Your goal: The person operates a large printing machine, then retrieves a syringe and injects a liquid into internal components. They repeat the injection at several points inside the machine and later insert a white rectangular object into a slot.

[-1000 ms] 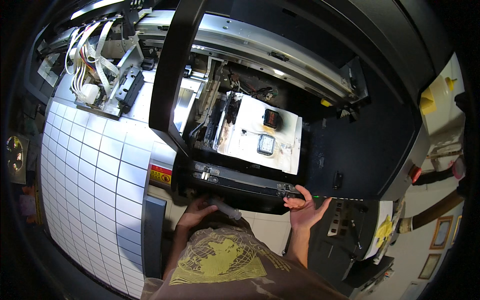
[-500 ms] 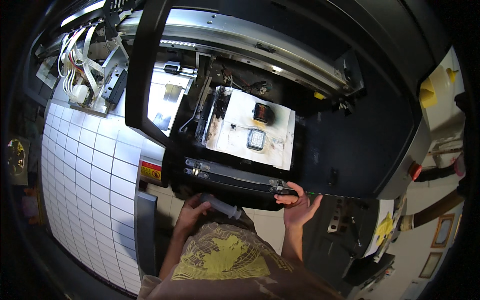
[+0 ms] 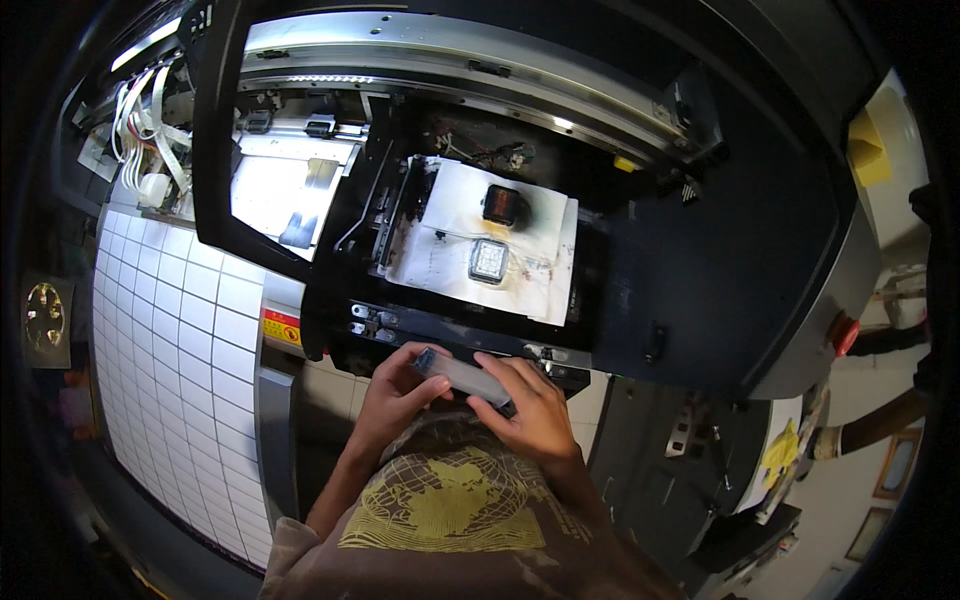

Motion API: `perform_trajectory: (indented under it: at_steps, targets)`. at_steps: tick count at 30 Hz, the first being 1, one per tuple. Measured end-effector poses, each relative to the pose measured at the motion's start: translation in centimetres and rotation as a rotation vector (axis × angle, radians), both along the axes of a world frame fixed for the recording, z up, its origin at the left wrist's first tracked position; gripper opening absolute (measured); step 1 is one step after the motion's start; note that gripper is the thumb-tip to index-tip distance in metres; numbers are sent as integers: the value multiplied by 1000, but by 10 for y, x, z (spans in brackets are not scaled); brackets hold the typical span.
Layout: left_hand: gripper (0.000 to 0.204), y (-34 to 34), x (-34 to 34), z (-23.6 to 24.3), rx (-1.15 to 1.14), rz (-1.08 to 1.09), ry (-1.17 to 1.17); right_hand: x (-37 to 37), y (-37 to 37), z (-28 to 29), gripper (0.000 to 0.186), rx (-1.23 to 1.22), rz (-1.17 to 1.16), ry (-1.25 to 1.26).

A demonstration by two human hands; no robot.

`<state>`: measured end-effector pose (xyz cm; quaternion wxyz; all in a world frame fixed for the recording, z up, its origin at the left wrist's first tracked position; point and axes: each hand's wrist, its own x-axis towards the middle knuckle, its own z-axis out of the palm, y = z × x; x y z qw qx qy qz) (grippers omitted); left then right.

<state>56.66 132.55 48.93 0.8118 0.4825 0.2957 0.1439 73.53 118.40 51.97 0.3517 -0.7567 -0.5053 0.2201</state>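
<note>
In front of my shirt, close to the machine's front edge, a large clear plastic syringe (image 3: pixel 464 380) lies slantwise between my hands. My left hand (image 3: pixel 400 388) grips its left end, thumb over the near side. Around the right end, which has a dark part, close the fingers and thumb of my right hand (image 3: pixel 527 402). Beyond them, inside the open printer, a stained white sheet (image 3: pixel 440 275) carries a dark square container (image 3: pixel 500 205) and a clear square container (image 3: pixel 488 261).
A metal rail (image 3: pixel 420 48) crosses the machine at the back. White cables (image 3: pixel 150 115) hang at upper left, above a white gridded bed (image 3: pixel 170 340). A dark frame post (image 3: pixel 215 130) stands left of the sheet. A red button (image 3: pixel 845 337) sits on the right corner.
My right hand has left the machine's front edge and come in to the syringe. The syringe, held earlier by my left hand alone, is now raised slightly between both hands.
</note>
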Motion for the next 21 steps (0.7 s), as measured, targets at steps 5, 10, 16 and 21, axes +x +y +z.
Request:
perform_trajectory:
  at_steps: [5, 10, 16, 21]
  targets:
    - [50, 4, 28, 13, 42, -19, -167, 10, 3, 11, 36, 196, -163, -59]
    - [49, 17, 33, 24, 175, -58, -137, 42, 32, 5, 32, 284, -506, -68]
    - [36, 23, 33, 37, 245, -49, -111, 58, 58, 8, 51, 70, -586, -218]
    - [29, 30, 35, 56, 374, 24, -206, 57, 52, 23, 46, 52, -573, -96]
